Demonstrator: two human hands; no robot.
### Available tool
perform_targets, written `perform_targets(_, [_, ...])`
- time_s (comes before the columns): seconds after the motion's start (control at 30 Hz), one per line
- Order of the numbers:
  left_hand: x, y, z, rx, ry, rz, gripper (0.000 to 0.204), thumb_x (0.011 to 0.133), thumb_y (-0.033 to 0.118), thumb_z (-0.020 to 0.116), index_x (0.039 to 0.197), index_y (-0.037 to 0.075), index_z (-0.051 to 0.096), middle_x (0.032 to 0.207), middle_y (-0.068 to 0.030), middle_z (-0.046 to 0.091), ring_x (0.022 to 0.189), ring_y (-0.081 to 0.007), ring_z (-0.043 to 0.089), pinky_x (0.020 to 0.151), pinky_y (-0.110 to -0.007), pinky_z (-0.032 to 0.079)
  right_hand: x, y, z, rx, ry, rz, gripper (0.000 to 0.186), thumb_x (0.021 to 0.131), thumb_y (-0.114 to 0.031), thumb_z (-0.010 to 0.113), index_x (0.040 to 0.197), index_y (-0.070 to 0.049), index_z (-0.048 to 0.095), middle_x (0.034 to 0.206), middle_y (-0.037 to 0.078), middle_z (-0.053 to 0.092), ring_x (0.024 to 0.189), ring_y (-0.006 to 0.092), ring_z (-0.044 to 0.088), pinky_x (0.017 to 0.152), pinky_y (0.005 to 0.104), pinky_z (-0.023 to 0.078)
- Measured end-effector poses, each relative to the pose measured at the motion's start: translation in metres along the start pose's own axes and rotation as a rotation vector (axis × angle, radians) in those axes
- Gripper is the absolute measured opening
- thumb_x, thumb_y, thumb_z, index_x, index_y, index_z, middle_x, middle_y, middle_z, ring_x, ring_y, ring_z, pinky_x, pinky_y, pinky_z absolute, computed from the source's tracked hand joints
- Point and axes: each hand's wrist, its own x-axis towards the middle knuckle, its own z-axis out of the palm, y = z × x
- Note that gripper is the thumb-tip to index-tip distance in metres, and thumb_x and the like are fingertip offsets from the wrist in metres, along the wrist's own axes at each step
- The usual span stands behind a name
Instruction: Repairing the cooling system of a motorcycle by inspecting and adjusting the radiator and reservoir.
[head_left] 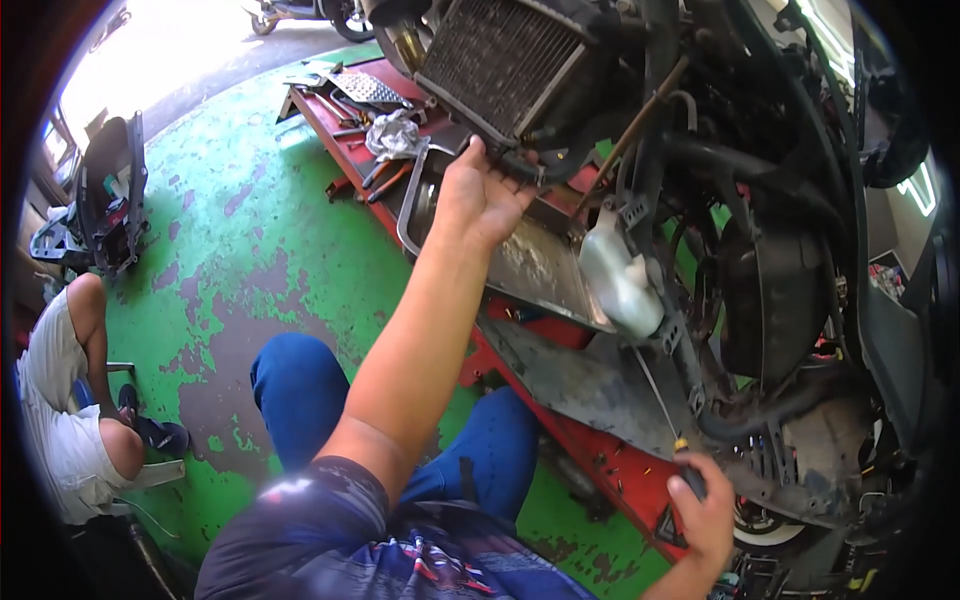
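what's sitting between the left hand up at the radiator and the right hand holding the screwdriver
In the head view, a white plastic coolant bottle and a grey metal panel lie between the left hand and the right hand.

Worn green floor [250,230], sunlit doorway [150,60] behind.

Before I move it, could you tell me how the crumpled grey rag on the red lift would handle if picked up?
The rag looks soft and creased, so it would probably flop and weigh little. It lies among hand tools, so it might snag one. Likely greasy.
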Motion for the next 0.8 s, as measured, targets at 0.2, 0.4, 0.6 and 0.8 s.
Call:
perform_targets(0.2, [-0.01, 0.004, 0.003, 0.126, -0.018, 0.032, 0.043, 0.11, 0.033, 0.033, 0.131, 0.0, 0.05, 0.128, -0.0187, 0.056, 0.118, -0.0369, 0.055, 0.114, -0.059, 0.035, 0.06, 0.013, 0.081, -0.359, -0.087, -0.019, 0.041, 0.091, -0.029, 0.069, 0.124, -0.005, 0.067, 0.124, 0.021, 0.064, 0.11, 0.0364, 0.063, 0.096, 0.0412, 0.049])
perform_targets(0.4, [-0.016, 0.012, 0.013, 0.251, 0.004, 0.007, 0.044, 0.11, 0.033, 0.03, 0.133, 0.0, 0.049, 0.137, -0.0195, 0.053, 0.129, -0.038, 0.051, 0.115, -0.055, 0.035, 0.11, -0.02, 0.134, -0.428, -0.118, -0.425, 0.043, 0.1, -0.032, 0.055, 0.133, -0.005, 0.062, 0.132, 0.025, 0.061, 0.118, 0.0405, 0.059, 0.104, 0.0467, 0.044])
perform_targets(0.6, [-0.019, 0.026, 0.001, 0.28, -0.006, -0.11, 0.042, 0.11, 0.031, 0.032, 0.132, 0.001, 0.051, 0.139, -0.0178, 0.055, 0.132, -0.0348, 0.049, 0.117, -0.051, 0.032, 0.206, -0.037, 0.203, -0.688, -0.584, -0.246, 0.046, 0.103, -0.02, 0.043, 0.148, -0.01, 0.046, 0.129, 0.026, 0.063, 0.115, 0.0418, 0.064, 0.1, 0.049, 0.049])
perform_targets(0.8, [-0.014, 0.026, -0.002, 0.224, -0.043, -0.154, 0.036, 0.11, 0.028, 0.035, 0.127, 0.003, 0.053, 0.133, -0.0148, 0.058, 0.124, -0.0303, 0.055, 0.11, -0.047, 0.04, 0.228, -0.02, 0.241, -0.934, -0.333, -0.299, 0.041, 0.1, -0.018, 0.042, 0.139, -0.021, 0.055, 0.111, 0.02, 0.072, 0.101, 0.0364, 0.072, 0.084, 0.0528, 0.056])
